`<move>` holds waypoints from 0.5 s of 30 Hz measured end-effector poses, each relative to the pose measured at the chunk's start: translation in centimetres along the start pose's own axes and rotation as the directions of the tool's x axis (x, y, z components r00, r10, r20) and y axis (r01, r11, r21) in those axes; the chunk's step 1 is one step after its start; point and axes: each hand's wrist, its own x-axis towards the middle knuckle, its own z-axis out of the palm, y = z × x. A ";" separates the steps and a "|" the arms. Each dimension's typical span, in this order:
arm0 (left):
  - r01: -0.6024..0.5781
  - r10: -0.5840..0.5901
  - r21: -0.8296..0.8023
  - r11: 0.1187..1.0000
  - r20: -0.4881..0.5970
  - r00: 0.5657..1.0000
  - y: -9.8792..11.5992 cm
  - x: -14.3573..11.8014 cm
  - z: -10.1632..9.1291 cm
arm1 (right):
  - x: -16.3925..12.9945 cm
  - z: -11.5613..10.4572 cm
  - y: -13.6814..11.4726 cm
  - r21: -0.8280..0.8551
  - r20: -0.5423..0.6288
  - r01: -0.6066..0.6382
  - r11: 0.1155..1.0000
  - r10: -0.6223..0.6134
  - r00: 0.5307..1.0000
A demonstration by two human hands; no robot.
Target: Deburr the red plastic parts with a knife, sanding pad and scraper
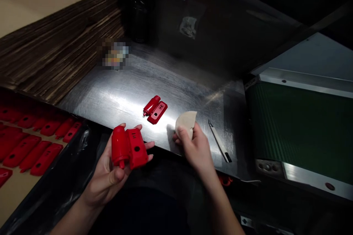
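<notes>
My left hand (110, 176) holds a red plastic part (129, 147), a rounded cylinder joined to a flat block with a dark round hole and small slots. Thumb and fingers support it from below and the sides. In my right hand (194, 145) is a pale beige pad (186, 122) with a rounded edge, pinched between thumb and fingers over the front edge of the metal table (132, 84). A similar red part (156, 109) lies on the table between and beyond my hands. To the right of my right hand rests a slim white-and-black pen-like knife (220, 141).
A tall stack of cardboard sheets (68, 29) rises at the left. Below it, several red parts (45, 159) lie in rows on cardboard beside black plastic sheeting (52, 187). A green conveyor belt (303, 128) with a metal frame stands at the right.
</notes>
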 end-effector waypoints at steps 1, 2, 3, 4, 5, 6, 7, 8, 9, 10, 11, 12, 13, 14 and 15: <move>0.023 -0.022 -0.013 1.000 0.020 1.000 0.1 0.0 -0.1 | 1.3 -0.6 0.9 -0.022 -0.023 0.004 1.000 -0.005 1.000; 0.048 -0.047 -0.020 0.999 0.037 0.998 0.2 0.1 -0.1 | 2.4 -1.1 1.7 -0.051 -0.051 0.012 0.999 -0.015 0.999; 0.074 -0.073 -0.023 0.997 0.050 0.996 0.2 0.2 -0.2 | 3.3 -1.5 2.3 -0.083 -0.087 0.020 0.996 -0.027 0.996; 0.100 -0.099 -0.022 0.995 0.064 0.993 0.2 0.2 -0.2 | 3.8 -1.9 2.7 -0.111 -0.131 0.022 0.994 -0.036 0.991; 0.125 -0.123 -0.018 0.992 0.082 0.989 0.2 0.3 -0.2 | 4.0 -2.2 2.9 -0.130 -0.181 0.018 0.991 -0.042 0.983; 0.145 -0.143 -0.015 0.989 0.108 0.984 0.2 0.3 -0.3 | 3.8 -2.4 2.9 -0.137 -0.231 0.010 0.991 -0.042 0.972; 0.158 -0.154 -0.012 0.987 0.148 0.977 0.1 0.3 -0.5 | 3.1 -2.5 2.9 -0.135 -0.275 0.001 0.991 -0.039 0.961; 0.169 -0.164 -0.006 0.986 0.206 0.965 0.0 0.2 -0.9 | 2.0 -2.4 2.7 -0.131 -0.305 -0.006 0.991 -0.034 0.952; 0.186 -0.180 0.004 0.983 0.275 0.945 -0.1 0.1 -1.3 | 0.5 -2.2 2.6 -0.112 -0.302 -0.002 0.994 -0.032 0.953; 0.214 -0.208 0.018 0.977 0.340 0.917 -0.4 0.0 -1.8 | -1.4 -1.8 2.7 -0.074 -0.256 0.008 0.997 -0.027 0.966; 0.258 -0.250 0.035 0.966 0.396 0.883 -0.7 -0.2 -2.5 | -3.4 -1.2 2.9 -0.027 -0.177 0.017 0.999 -0.021 0.984; 0.313 -0.303 0.051 0.948 0.437 0.847 -1.2 -0.4 -3.2 | -5.6 -0.4 3.5 0.074 -0.040 0.024 0.997 -0.021 0.999; 0.373 -0.360 0.066 0.926 0.458 0.813 -1.7 -0.7 -3.8 | -7.8 0.6 4.4 0.167 0.106 -0.006 0.986 -0.012 0.994; 0.428 -0.409 0.071 0.901 0.464 0.785 -2.2 -1.0 -4.4 | -9.8 1.6 5.6 0.233 0.191 -0.070 0.970 0.025 0.981; 0.469 -0.445 0.069 0.881 0.459 0.769 -2.8 -1.2 -4.8 | -11.5 2.5 7.2 0.290 0.199 -0.168 0.942 0.112 0.974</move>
